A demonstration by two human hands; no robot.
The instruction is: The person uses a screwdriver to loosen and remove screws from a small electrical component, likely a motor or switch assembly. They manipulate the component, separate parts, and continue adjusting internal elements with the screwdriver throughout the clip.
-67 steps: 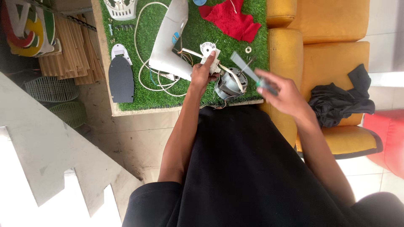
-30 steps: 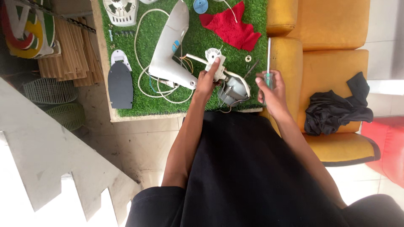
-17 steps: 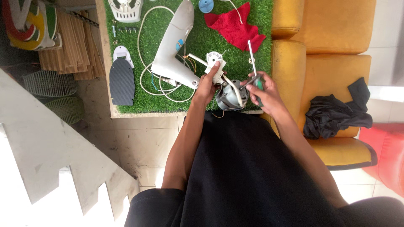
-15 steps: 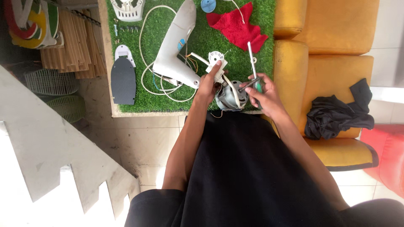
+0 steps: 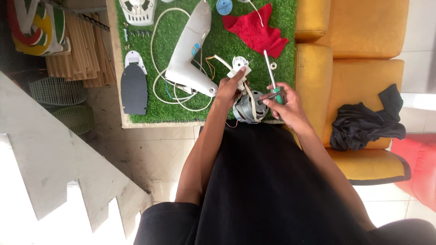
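1. Sofa cushions (image 5: 363, 77) in mustard-yellow, smooth and padded, fill the right side of my view; a crumpled black cloth (image 5: 363, 122) lies on the seat.
2. I see the desk (image 5: 172, 109) covered with shaggy green artificial turf, its pale wooden edge showing on the left and near sides.
3. On the turf lies a long white plastic housing (image 5: 190, 50), glossy and tapering, with a white cord (image 5: 156, 86) looping round it.
4. Left of that sits a flat dark-grey plate (image 5: 134, 88) shaped like an iron's sole, with a white rounded piece at its far end.
5. A ragged red cloth (image 5: 256, 31) lies at the far side of the desk, soft and creased, with a small blue disc (image 5: 224, 6) beside it.
6. At the near edge rests the motor (image 5: 249, 106), a squat round metal body, grey and shiny, with pale wires running over it. It sits between my two hands.
7. My right hand (image 5: 286, 102) is closed round a screwdriver (image 5: 272, 84) with a green handle and a thin bright steel shaft pointing away from me; the fingers also touch the motor's side.
8. My left hand (image 5: 229, 86) pinches a small white plastic part (image 5: 238, 68), round and toothed like a little gear housing, just beyond the motor.
9. A tiny pale washer (image 5: 273, 66) lies on the turf just right of the shaft.
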